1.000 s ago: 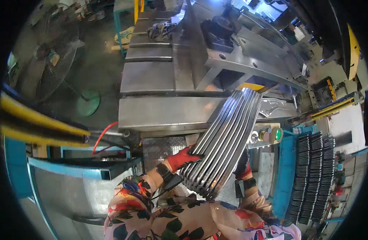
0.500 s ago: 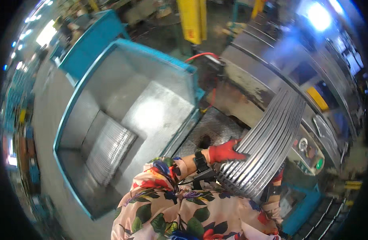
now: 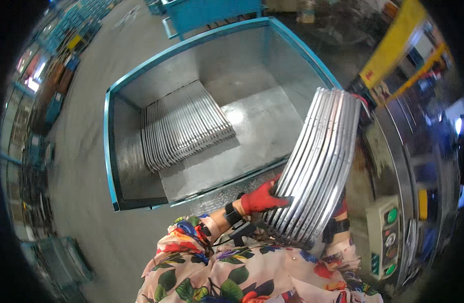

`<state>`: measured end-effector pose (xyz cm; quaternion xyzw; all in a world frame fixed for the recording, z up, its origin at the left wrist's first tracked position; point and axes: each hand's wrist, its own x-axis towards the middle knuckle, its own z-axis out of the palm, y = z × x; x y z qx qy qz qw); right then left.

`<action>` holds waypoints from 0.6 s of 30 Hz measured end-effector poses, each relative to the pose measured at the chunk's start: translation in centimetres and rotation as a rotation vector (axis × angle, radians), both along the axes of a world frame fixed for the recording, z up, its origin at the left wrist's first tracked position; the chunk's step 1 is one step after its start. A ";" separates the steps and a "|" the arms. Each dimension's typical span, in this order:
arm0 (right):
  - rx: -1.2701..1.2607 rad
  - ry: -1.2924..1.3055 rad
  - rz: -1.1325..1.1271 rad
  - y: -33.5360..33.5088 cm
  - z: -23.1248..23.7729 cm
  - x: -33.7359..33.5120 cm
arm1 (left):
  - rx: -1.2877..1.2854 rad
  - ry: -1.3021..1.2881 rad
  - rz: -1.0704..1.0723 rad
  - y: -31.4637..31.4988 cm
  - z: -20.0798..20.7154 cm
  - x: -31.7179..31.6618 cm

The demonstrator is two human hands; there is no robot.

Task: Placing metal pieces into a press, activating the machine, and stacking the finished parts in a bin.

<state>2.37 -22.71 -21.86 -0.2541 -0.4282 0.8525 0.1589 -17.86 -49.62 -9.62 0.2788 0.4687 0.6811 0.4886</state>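
A bundle of long, slightly curved silvery metal strips (image 3: 315, 161) stands tilted in front of my body, its upper end leaning away from me. My left hand (image 3: 262, 198), in a red glove, is closed on the bundle's left side, low down. On the opposite side my right hand (image 3: 342, 206), also red-gloved, presses against the strips; most of its fingers are hidden behind them. A large metal bin with a blue rim (image 3: 107, 146) lies ahead and to the left. Inside it, at the left, rests a row of similar curved strips (image 3: 186, 126), packed side by side.
A control box (image 3: 382, 237) with green buttons is close on my right, beside a machine (image 3: 393, 136). A yellow post (image 3: 393, 45) rises at the far right. Another blue bin (image 3: 212, 15) stands beyond the first. Grey floor (image 3: 85, 151) stretches along the left.
My view has turned left, so the bin now sits more centrally and the machine farther right. The bundle stays in both hands and has swung away from the machine toward the bin's right side.
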 end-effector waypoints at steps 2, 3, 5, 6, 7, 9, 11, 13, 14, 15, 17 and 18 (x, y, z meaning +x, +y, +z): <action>0.215 -0.066 0.154 0.0 -2.4 -4.0 | 0.020 0.025 0.072 -1.8 -1.9 -1.8; 0.326 -0.093 0.227 0.2 -3.6 -5.5 | -0.013 0.040 0.106 -2.5 -2.6 -2.5; 0.326 -0.098 0.304 -0.9 -5.5 -9.3 | -0.113 0.085 0.164 -4.2 -4.4 -4.5; 0.228 -0.082 0.311 -1.9 -5.9 -11.4 | -0.118 0.023 0.187 -4.8 -5.3 -5.3; 0.072 -0.052 0.324 -2.6 -6.1 -13.1 | -0.122 -0.039 0.209 -5.3 -6.1 -6.1; -0.275 -0.004 0.361 -4.2 -6.5 -16.6 | -0.151 -0.136 0.276 -6.2 -7.9 -7.1; -0.404 -0.020 0.374 -4.5 -7.2 -19.2 | -0.161 -0.228 0.310 -5.7 -10.0 -8.2; -0.356 -0.007 0.474 -3.5 -8.9 -21.1 | -0.188 -0.321 0.345 -4.8 -12.0 -9.0; -0.193 -0.047 0.511 -3.2 -9.9 -22.1 | -0.208 -0.339 0.373 -4.4 -12.9 -9.4; -0.053 -0.086 0.547 -2.8 -11.1 -23.2 | -0.229 -0.349 0.404 -4.0 -13.8 -9.9; -0.213 -0.126 0.579 -0.6 -15.0 -25.7 | -0.249 -0.372 0.443 -1.7 -16.5 -11.1; -0.435 -0.145 0.566 1.5 -17.5 -26.5 | -0.251 -0.406 0.446 -0.8 -17.1 -12.1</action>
